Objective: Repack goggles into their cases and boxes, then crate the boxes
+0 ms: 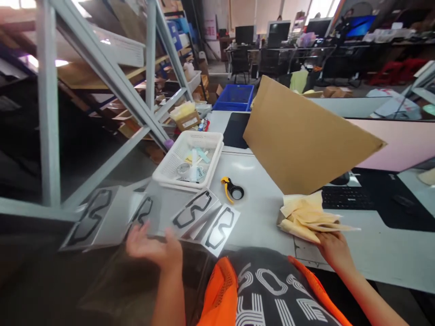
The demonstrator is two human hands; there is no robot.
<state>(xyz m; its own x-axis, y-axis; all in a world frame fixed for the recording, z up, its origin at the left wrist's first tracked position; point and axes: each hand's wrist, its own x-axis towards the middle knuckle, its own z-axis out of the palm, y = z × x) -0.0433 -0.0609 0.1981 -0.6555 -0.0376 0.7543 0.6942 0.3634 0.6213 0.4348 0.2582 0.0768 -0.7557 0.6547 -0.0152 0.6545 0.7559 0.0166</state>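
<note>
My left hand [154,248] is raised palm up at the table's front left edge, fingers apart, with nothing in it. Just behind its fingers is a clear-wrapped sheet [141,210] with a black goggle-shaped outline. Similar pieces lie around it: a larger one [93,217] on the left and two more, a card [193,210] and a white card [220,228], to the right. On the right side, my right hand [335,249] grips the edge of a crumpled bundle of pale yellow paper [302,215]; its fingertips are hidden beneath the paper.
A yellow-and-black tape cutter [233,190] lies mid-table beside a white plastic basket [188,176] of small items. A large cardboard sheet [302,136] stands tilted before a keyboard [346,198] and monitor. A metal frame [102,54] rises at left; a blue crate [234,97] stands behind.
</note>
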